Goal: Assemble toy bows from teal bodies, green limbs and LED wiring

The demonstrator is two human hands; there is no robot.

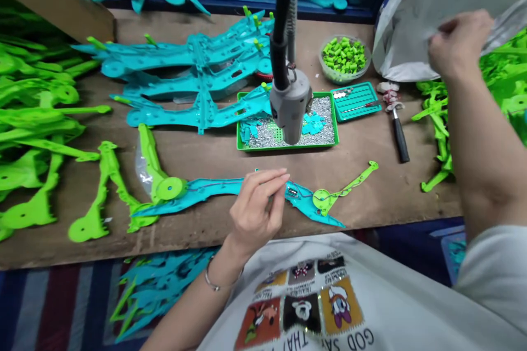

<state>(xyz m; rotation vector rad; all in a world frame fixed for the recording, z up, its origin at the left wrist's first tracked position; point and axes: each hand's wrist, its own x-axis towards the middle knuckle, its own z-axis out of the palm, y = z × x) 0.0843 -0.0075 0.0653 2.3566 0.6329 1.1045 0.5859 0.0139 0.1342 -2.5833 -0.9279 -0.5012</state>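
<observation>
The left grip [255,211] is pinched shut over the teal toy part [209,189]; the right grip [457,44] holds the grey bag [407,27].

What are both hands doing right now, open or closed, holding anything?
Left hand: fingertips pinched shut over the teal part; anything between them is too small to tell.
Right hand: closed on the grey plastic bag.

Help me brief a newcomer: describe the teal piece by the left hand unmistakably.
On the wooden table, left of the grey bag the right hand holds, find the green screw tray. Just in front, under the left hand, lies the teal piece. Unlike the teal shells stacked behind, it lies unstacked, a green disc near each end.
</observation>
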